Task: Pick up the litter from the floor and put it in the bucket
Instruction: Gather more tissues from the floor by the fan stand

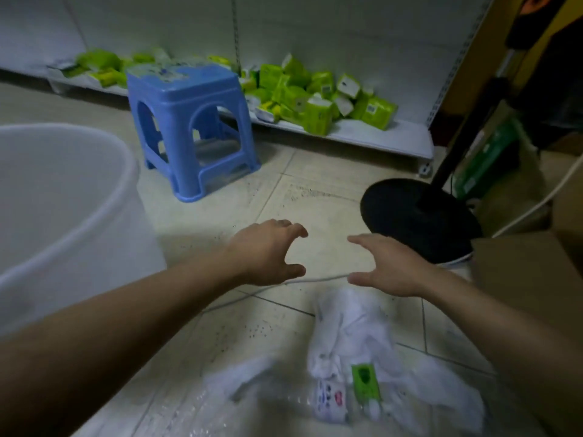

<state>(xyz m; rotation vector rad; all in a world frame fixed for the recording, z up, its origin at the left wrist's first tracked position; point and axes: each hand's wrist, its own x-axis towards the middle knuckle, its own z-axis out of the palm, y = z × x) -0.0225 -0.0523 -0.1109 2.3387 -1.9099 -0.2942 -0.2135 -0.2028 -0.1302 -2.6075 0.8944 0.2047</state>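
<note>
Pale tiled floor (315, 197), dim shop-like corner, head view only. White translucent bucket (104, 216) stands at left, close beside the left forearm. Litter (353, 335) lies on the tiles at bottom centre-right: a crumpled white plastic bag or wrapper heap, with a green label (364, 384) and a small white packet (331, 398) printed in pink and blue at its near end, plus clear film (252, 405) spread to its left. Left hand (268, 253) and right hand (388, 266) hover over the floor just beyond the heap, palms facing each other, fingers spread and loosely curved, holding nothing, touching nothing. Thin white cable (315, 279) runs across the tiles under both hands. Handling judgement: the heap looks very light, soft and floppy; it should crush easily, is likely slick, and is not fragile. Best taken by scooping from both sides and bunching at the thick middle, so loose pieces stay inside; the film may need a separate pinch at an edge. Writing: green label shows a dark emblem, packet shows small marks, both too blurred to read. Blue stool (189, 127) stands behind, printed paper on its seat unreadable. Green packets (315, 99) piled on the low white shelf (378, 137) carry small dark label patches, no legible brand. Black round stand base (416, 216) and cardboard box (520, 272) sit at right.
</note>
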